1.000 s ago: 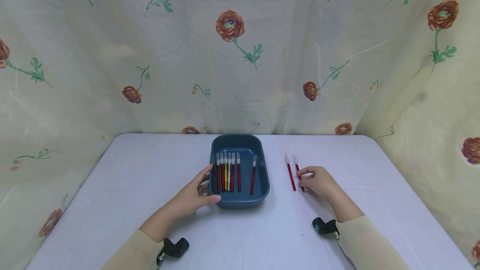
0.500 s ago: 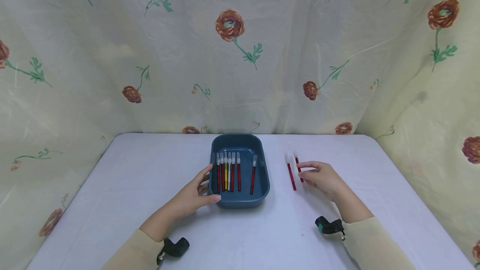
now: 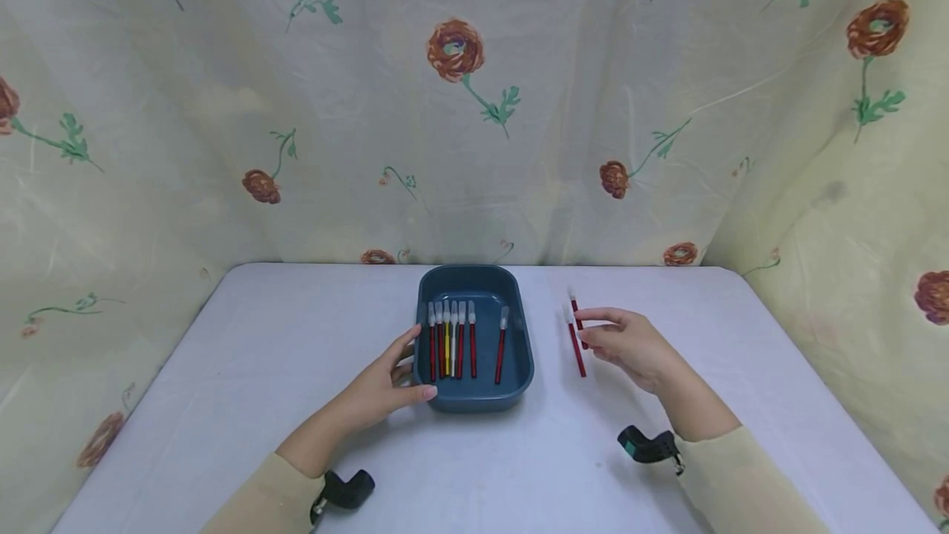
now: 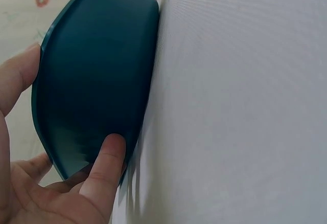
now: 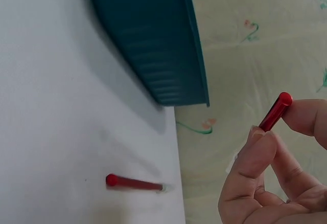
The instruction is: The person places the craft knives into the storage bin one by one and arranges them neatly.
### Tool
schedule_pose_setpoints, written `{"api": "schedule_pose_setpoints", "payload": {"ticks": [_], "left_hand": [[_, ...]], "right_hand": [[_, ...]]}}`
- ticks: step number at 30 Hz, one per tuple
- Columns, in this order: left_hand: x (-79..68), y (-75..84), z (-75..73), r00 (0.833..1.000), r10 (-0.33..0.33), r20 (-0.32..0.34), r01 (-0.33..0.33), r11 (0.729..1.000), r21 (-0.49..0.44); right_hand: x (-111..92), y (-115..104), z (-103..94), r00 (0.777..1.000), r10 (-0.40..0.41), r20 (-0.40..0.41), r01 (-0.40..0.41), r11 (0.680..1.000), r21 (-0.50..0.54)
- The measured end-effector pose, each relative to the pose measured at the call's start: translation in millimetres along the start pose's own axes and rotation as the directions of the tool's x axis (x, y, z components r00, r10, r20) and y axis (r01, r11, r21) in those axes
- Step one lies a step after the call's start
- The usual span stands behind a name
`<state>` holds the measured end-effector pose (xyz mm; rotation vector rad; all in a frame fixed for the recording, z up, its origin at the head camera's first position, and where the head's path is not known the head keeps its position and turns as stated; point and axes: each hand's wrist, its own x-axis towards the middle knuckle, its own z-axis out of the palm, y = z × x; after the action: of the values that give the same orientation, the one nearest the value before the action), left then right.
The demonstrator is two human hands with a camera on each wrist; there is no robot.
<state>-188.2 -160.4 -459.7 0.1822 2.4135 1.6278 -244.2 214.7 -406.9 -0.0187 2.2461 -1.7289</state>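
My left hand (image 3: 374, 395) grips the near left corner of a dark blue plastic tray (image 3: 478, 402), thumb at the front and fingers along the side wall. In the left wrist view, fingertips press the tray's outer wall (image 4: 97, 70). My right hand (image 3: 633, 350) pinches a slim red pen-shaped stick (image 5: 275, 112) with a clear cap, raised off the table. Below it in the right wrist view lies a second red stick with a clear cap (image 5: 134, 182). Inside the tray several such sticks (image 3: 461, 344) lie side by side, mostly red, one yellow and one silvery white; one red stick (image 3: 500, 346) lies apart on the right.
A white cloth-covered table (image 3: 311, 303) bears the tray near its back edge. Behind and at both sides hangs a pale curtain (image 3: 549, 147) with printed flowers. Black wrist cameras sit on the left sleeve (image 3: 255, 497) and right sleeve (image 3: 741, 476).
My right hand has lifted the right-hand red stick off the table and moved it left and slightly away, over the other one. The left hand and tray have stayed still.
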Motion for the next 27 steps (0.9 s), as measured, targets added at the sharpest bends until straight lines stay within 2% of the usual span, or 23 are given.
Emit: {"api": "schedule_pose_setpoints", "payload": {"ticks": [5,13,17,27], "left_hand": [[0.5,-0.4,0.2,1.0,0.002,0.001,-0.002,1.0,0.0],[0.4,0.6,0.3,1.0,-0.001,-0.003,0.001,1.0,0.01],[0.7,0.7,0.6,1.0,0.0,-0.001,0.0,1.0,0.011],[2.4,-3.0,0.9,1.0,0.004,0.004,-0.004,1.0,0.003]], "right_hand": [[-1,-10,7.0,1.0,0.013,0.007,-0.013,1.0,0.006],[1,-22,19.4,0.999,-0.014,0.036,0.014,1.0,0.001],[2,-27,25.0,1.0,0.004,0.029,-0.004,1.0,-0.011],[12,-31,51.0,0.996,-0.003,0.085,0.013,0.993,-0.115]]}}
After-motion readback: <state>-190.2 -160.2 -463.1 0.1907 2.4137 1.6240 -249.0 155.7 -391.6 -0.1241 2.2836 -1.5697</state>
